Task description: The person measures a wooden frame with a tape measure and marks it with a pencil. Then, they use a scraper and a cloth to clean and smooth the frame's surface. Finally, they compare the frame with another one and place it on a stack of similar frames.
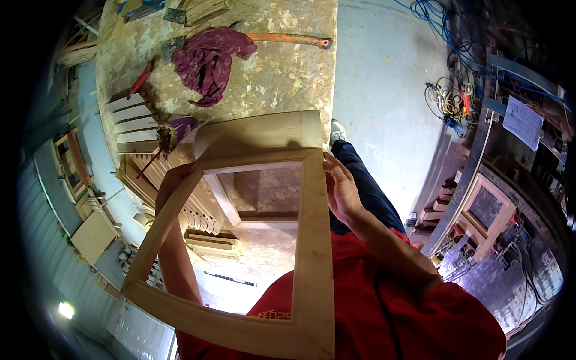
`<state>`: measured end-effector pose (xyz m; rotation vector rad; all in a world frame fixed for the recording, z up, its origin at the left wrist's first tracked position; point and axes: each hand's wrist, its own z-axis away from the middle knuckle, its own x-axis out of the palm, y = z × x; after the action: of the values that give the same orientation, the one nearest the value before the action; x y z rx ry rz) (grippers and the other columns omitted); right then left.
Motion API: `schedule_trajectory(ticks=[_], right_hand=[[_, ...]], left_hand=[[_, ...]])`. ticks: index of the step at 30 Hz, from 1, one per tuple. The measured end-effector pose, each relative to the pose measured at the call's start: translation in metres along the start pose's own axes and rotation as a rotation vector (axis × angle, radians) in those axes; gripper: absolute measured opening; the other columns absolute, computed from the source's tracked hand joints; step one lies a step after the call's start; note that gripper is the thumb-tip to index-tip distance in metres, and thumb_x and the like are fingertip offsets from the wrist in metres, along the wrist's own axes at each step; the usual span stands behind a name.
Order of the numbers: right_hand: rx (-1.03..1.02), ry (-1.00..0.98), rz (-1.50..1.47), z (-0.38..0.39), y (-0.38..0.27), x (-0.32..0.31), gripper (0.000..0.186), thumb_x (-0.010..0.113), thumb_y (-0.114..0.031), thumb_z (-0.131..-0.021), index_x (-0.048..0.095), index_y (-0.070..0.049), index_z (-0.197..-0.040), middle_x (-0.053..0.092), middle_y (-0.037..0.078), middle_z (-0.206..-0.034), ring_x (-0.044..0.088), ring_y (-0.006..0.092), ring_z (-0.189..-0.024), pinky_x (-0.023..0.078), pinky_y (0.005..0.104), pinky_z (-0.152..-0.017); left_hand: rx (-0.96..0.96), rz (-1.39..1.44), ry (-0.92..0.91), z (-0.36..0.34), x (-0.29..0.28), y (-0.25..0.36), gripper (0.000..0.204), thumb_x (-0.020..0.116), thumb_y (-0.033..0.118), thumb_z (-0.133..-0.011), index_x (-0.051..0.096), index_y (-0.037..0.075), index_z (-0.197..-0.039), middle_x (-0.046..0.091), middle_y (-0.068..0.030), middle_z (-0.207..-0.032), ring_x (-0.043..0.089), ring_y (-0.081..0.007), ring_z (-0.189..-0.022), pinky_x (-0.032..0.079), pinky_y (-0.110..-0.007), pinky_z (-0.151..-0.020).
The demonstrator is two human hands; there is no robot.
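A pale wooden frame (314, 252) with a rectangular opening is lifted and tilted toward my body. Closed around its far left corner is my left hand (172, 183), its fingers partly hidden behind the wood. My right hand (343, 189) grips the far right corner, fingertips at the outer edge. Beyond the far rail lies a wide pale wooden piece (258, 137). Through the opening, part of another wooden frame (264, 224) shows on the workbench.
The paint-flecked workbench (288, 78) carries a maroon cloth (210, 63), an orange-handled tool (294, 39), a red-handled tool (141, 79), stacked wood blocks (133, 123) and a brush (163, 141) by a purple container. Cables (450, 99) and another frame (489, 210) are to the right.
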<state>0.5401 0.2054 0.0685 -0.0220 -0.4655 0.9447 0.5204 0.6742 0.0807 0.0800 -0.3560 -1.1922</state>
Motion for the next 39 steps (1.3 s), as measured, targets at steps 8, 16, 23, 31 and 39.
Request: schedule_trajectory(ticks=[8,16,23,31,39], right_hand=[[0.056,-0.002,0.014,0.0,-0.007,-0.008,0.059,0.046,-0.015,-0.107,0.032,-0.002,-0.163,0.069,0.01,-0.101,0.069,0.019,-0.089,0.056,0.0382,-0.078],[0.056,-0.039,0.286,-0.009,-0.008,-0.007,0.057,0.05,-0.029,-0.107,0.043,-0.01,-0.16,0.069,0.004,-0.1,0.068,0.0143,-0.084,0.058,0.035,-0.075],[0.115,-0.081,0.309,0.0,-0.014,0.004,0.059,0.052,-0.038,-0.107,0.045,-0.013,-0.16,0.067,0.0,-0.095,0.064,0.0111,-0.076,0.054,0.0268,-0.068],[-0.074,-0.16,0.239,-0.009,-0.004,-0.006,0.066,0.055,-0.038,-0.107,0.041,0.0,-0.159,0.069,0.009,-0.122,0.066,0.0175,-0.105,0.053,0.0314,-0.091],[-0.074,-0.108,0.355,-0.002,-0.016,0.008,0.057,0.055,-0.029,-0.105,0.051,0.006,-0.149,0.067,0.011,-0.127,0.064,0.0191,-0.115,0.05,0.0321,-0.099]], left_hand=[[0.02,-0.053,-0.053,0.001,-0.013,0.001,0.029,0.059,0.019,-0.106,0.067,0.006,-0.13,0.073,-0.0014,-0.106,0.067,-0.0061,-0.09,0.053,-0.023,-0.086],[0.135,-0.007,-0.034,-0.004,-0.045,-0.02,0.022,0.058,0.017,-0.107,0.07,0.004,-0.12,0.073,0.0015,-0.103,0.064,-0.0043,-0.091,0.052,-0.023,-0.087],[0.554,-0.495,0.035,0.007,-0.038,-0.034,0.033,0.059,0.018,-0.106,0.066,-0.007,-0.128,0.073,-0.0056,-0.115,0.066,-0.0107,-0.105,0.05,-0.027,-0.1],[0.7,-0.652,-0.067,0.049,0.037,0.0,0.047,0.054,0.024,-0.109,0.055,-0.01,-0.141,0.064,-0.018,-0.138,0.063,-0.0239,-0.126,0.046,-0.036,-0.113],[0.587,-0.723,-0.008,0.062,0.07,0.016,0.042,0.054,0.019,-0.108,0.056,-0.008,-0.14,0.065,-0.0186,-0.137,0.063,-0.0232,-0.126,0.046,-0.035,-0.113]])
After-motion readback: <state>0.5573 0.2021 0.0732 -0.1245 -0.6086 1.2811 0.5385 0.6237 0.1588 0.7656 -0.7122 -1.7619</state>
